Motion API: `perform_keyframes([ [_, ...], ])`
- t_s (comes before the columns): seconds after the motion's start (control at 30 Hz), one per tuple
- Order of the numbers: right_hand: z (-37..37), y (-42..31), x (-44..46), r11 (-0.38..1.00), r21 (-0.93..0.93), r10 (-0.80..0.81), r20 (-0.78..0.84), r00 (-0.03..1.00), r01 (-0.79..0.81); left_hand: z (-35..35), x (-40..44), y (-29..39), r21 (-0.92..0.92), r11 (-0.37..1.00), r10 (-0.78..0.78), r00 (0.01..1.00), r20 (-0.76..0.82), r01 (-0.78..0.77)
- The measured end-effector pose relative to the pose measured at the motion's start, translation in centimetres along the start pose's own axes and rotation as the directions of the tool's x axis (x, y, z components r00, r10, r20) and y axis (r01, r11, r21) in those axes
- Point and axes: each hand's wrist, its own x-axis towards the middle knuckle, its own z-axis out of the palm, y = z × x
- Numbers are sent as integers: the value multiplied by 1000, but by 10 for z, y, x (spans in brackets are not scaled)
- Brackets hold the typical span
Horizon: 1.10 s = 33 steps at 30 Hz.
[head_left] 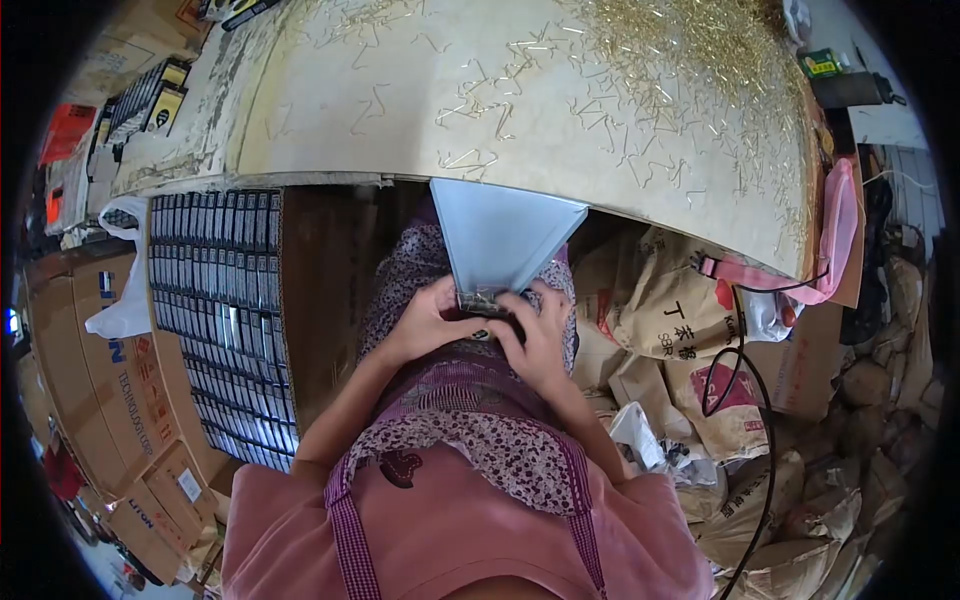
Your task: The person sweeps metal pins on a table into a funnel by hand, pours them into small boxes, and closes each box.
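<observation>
A pale blue-grey tapered chute slopes from the table's front edge down toward the lap. At its narrow lower end is a small dark box, with some small pieces showing in it. My left hand holds the box from the left, thumb along its near side. My right hand is at the box's right side, its fingers bent over the edge. Many thin golden bent metal pieces lie on the table, heaped at the back right and scattered toward the chute.
An open carton holds rows of dark boxes at the left, beside a white plastic bag. Brown paper sacks fill the right floor. A pink strap and a black cable hang at the right.
</observation>
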Motion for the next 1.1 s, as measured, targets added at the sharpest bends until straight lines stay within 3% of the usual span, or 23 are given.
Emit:
perform_keyframes([
  [0.13,3,-5,-7,999,-18,-46,8,999,47,-1,-1,3,-104,995,-1,999,44,6],
  [0.27,8,-24,8,937,-259,-202,148,968,236,-6,-1,4,198,978,-78,996,41,69],
  [0.37,14,-15,5,955,-179,-215,125,969,235,-6,2,0,127,992,-25,999,45,19],
  [0.47,12,-9,3,968,-98,-219,111,969,230,-3,4,-2,48,999,22,999,45,-24],
  [0.6,-4,-12,1,975,-222,38,103,994,-14,-1,3,-1,-54,998,-7,1000,27,8],
  [0.8,-11,-6,-9,999,-47,35,179,983,-27,-7,0,-5,-61,998,31,998,53,-28],
  [0.93,-7,5,0,998,15,-69,358,931,68,-6,-1,8,251,964,-111,992,64,91],
  [0.97,-7,8,-1,998,17,-70,359,931,68,-7,-1,7,253,963,-112,992,63,93],
  [1.1,-8,17,-10,981,190,-88,555,827,-23,-15,-8,-6,630,766,-276,951,143,128],
])
